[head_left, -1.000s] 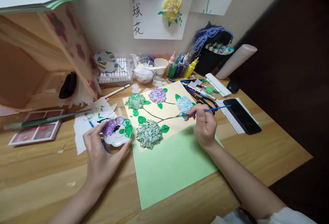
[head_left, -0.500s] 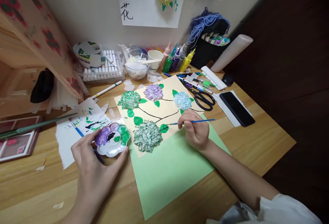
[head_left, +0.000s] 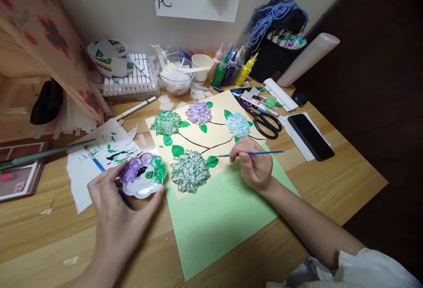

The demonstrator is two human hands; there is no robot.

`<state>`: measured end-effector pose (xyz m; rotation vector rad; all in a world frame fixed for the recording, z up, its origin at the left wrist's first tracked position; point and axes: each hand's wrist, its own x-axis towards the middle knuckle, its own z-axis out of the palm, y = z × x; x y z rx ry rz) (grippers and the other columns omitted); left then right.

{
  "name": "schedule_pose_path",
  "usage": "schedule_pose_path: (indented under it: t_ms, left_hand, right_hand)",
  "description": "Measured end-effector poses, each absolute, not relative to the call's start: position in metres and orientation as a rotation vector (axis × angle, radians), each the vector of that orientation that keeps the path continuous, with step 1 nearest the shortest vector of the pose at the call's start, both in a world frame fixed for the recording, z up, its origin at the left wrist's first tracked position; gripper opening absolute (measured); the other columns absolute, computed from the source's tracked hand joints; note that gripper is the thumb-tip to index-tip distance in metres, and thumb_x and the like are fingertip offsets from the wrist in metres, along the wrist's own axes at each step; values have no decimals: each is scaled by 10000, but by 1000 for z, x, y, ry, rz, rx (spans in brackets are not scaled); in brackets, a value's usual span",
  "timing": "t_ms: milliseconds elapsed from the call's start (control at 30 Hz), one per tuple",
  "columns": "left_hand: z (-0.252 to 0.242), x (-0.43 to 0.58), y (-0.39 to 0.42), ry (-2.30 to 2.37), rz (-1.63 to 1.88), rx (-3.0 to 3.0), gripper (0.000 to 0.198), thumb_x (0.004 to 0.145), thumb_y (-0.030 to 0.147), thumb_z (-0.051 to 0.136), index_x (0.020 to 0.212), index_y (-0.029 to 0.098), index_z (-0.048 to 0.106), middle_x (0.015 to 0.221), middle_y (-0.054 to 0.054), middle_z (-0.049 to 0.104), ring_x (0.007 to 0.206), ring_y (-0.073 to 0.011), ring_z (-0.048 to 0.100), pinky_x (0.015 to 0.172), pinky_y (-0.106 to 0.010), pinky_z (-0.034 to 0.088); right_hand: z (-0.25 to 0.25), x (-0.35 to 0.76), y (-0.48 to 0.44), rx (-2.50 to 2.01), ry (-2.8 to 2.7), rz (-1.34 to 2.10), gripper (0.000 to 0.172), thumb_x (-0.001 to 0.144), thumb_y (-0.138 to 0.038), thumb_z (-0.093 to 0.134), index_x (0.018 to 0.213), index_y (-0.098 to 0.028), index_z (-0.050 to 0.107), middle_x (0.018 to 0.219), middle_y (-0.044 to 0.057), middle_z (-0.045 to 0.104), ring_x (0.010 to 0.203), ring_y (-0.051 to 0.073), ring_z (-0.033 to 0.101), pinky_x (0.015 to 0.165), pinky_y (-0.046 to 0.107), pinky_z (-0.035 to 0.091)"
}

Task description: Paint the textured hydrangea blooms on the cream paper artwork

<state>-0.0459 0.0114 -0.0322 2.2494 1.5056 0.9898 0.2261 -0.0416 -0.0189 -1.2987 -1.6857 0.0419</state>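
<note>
- Left hand (head_left: 114,208): clamped on a flower-shaped palette (head_left: 145,184)'s rim, left of the cream sheet (head_left: 211,133).
- Right hand (head_left: 254,164): pinching a blue paintbrush (head_left: 269,152), tip beside a painted leaf (head_left: 212,161); contact we cannot tell.
- Green sheet (head_left: 228,217): we find it partly beneath the cream sheet.

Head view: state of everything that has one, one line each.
Palette: in left hand, holding purple, black and green paint
Brush: gripped by right hand, tip by a leaf, contact unclear
Cream sheet: partly over green sheet
Phone: face up, screen dark
Scissors: lying down, open or shut unclear
Paper cup: upright
Clear bowl: holding white scraps
Paint bottles: standing, nozzles up
Torn paper: paint-smeared
</note>
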Motion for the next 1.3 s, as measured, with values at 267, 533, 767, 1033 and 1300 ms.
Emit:
schedule_pose_path:
  t_ms: [267, 533, 767, 1033, 1300]
  left_hand:
    - [-33, -47, 13, 1506, 992, 2289, 873, 600, 527, 733, 1272, 46, 453, 1111, -217, 532, 1085, -366, 446, 810, -526, 484]
    - [-34, -48, 13, 1508, 992, 2266, 888, 583, 503, 754, 1288, 61, 444, 1121, -210, 530, 1100, -372, 443, 803, -539, 494]
    - [-33, -47, 13, 1507, 992, 2272, 889, 578, 511, 755, 1280, 60, 448, 1111, -210, 530, 1093, -374, 444, 794, -549, 498]
    - [-33, -47, 11, 1513, 987, 2254, 884, 588, 508, 748, 1299, 84, 437, 1128, -197, 519, 1124, -372, 437, 809, -554, 504]
    - [-32, -48, 12, 1512, 988, 2259, 875, 598, 524, 732, 1300, 97, 433, 1136, -191, 512, 1129, -369, 433, 798, -543, 508]
  right_hand:
    - [-19, 226, -40, -1202, -1676, -7, 215, 944, -199, 387, 795, -208, 542, 604, 10, 554, 592, 152, 473, 597, 305, 400]
    - [-21, 226, -40, -1182, -1708, 27, 181, 934, -174, 399, 823, -199, 540, 633, 17, 561, 615, 150, 473, 593, 302, 400]
    - [-20, 225, -41, -1174, -1682, 1, 200, 938, -178, 390, 810, -198, 542, 617, 17, 559, 605, 150, 477, 592, 303, 403]
    - [-18, 223, -41, -1170, -1716, 46, 190, 931, -164, 395, 821, -200, 546, 612, 15, 560, 593, 148, 479, 576, 291, 405]
    - [-16, 223, -42, -1194, -1693, 18, 211, 931, -167, 389, 799, -199, 550, 612, 20, 573, 594, 150, 487, 582, 296, 414]
